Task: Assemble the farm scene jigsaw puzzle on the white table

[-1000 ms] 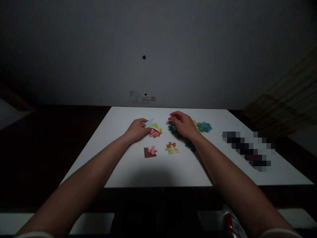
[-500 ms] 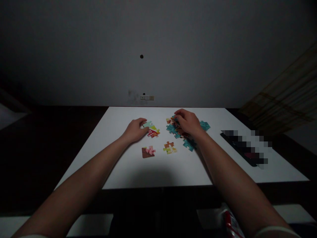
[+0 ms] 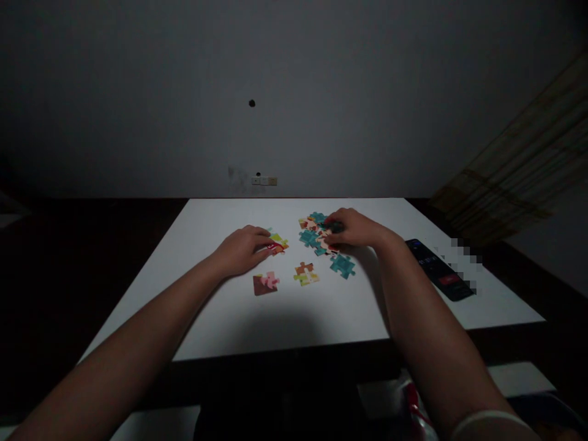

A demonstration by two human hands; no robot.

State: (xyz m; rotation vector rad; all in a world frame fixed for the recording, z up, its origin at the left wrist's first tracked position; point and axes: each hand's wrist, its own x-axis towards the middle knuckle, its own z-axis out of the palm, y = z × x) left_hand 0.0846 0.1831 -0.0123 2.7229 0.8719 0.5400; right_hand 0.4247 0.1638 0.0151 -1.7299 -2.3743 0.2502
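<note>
My left hand (image 3: 242,251) lies on the table with fingers and thumb pressed against a small cluster of joined puzzle pieces (image 3: 278,239), green and yellow with a red barn part, and covers their left side. My right hand (image 3: 357,229) reaches over a heap of loose puzzle pieces (image 3: 309,238) in teal, brown and cream. Its fingers are bent around a dark puzzle piece (image 3: 337,226), partly hidden by them. Nearer me lie a brown puzzle piece with a pink pig (image 3: 265,283), an orange and yellow-green piece (image 3: 305,274), and a teal piece (image 3: 343,266).
A phone (image 3: 438,269) with a lit screen lies on the white table (image 3: 220,331) to the right, partly pixelated. Behind the table stands a grey wall with a socket strip (image 3: 264,181). A patterned curtain (image 3: 500,153) hangs at the right.
The view has shifted slightly to the right. My left fingers have moved further over the joined pieces. My right hand has turned more sideways on the heap, uncovering more of the loose pieces.
</note>
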